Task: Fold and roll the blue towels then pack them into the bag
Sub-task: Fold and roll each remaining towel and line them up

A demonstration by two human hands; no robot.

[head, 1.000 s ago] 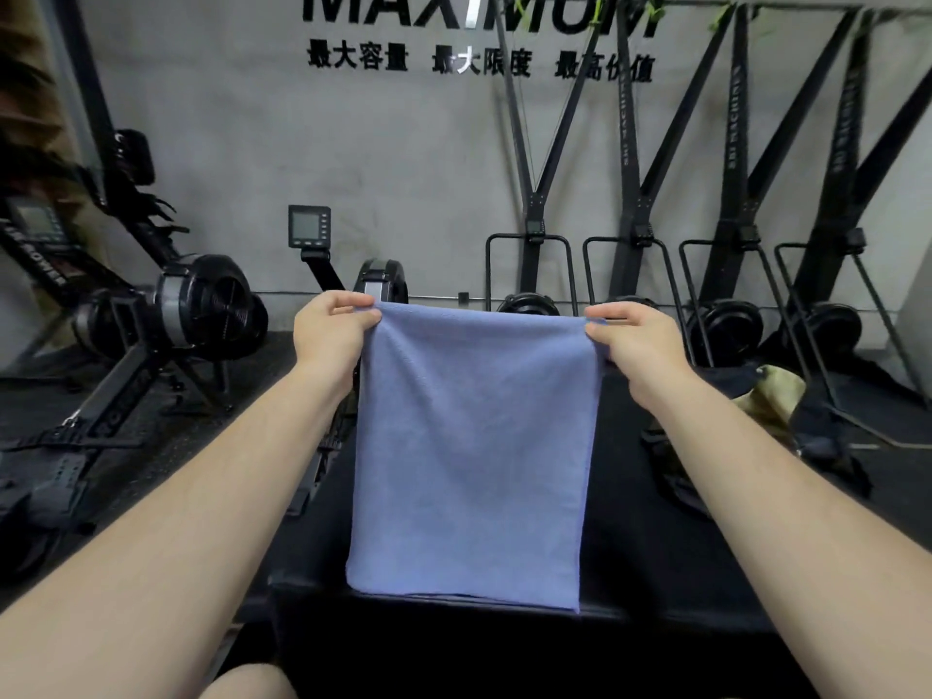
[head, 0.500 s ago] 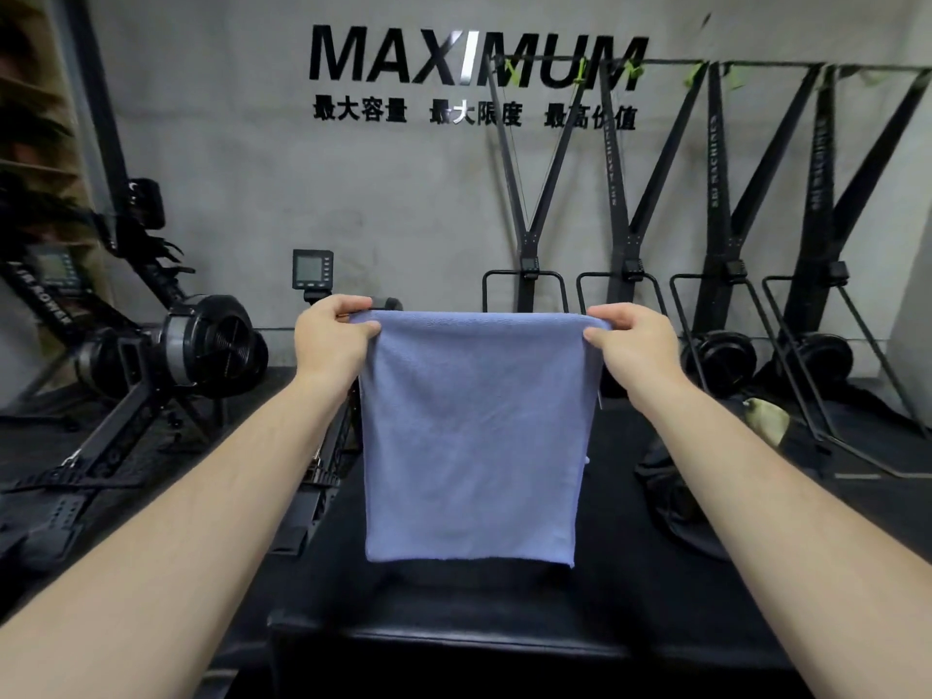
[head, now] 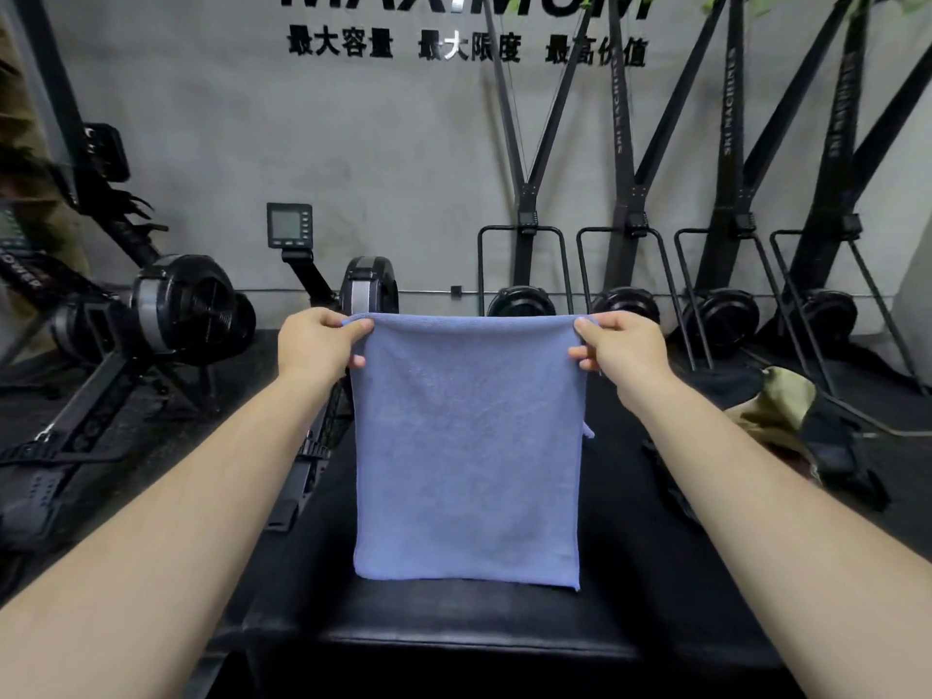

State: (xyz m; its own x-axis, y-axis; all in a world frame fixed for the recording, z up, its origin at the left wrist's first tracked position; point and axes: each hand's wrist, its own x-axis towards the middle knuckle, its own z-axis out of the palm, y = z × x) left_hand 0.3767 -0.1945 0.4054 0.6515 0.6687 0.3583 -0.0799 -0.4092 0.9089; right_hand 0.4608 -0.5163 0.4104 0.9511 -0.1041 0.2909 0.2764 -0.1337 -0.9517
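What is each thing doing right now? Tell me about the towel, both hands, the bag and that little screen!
Blue towel: held up by its top corners, hanging flat, folded over at the top edge.
Left hand: pinches the towel's top left corner.
Right hand: pinches the towel's top right corner.
Bag: lies on the black surface at the right; cannot tell whether open.
Small monitor: screen looks blank.

Grey concrete wall (head: 363,143) with black lettering (head: 464,47), rowing machines (head: 191,315) on dark floor (head: 126,411).
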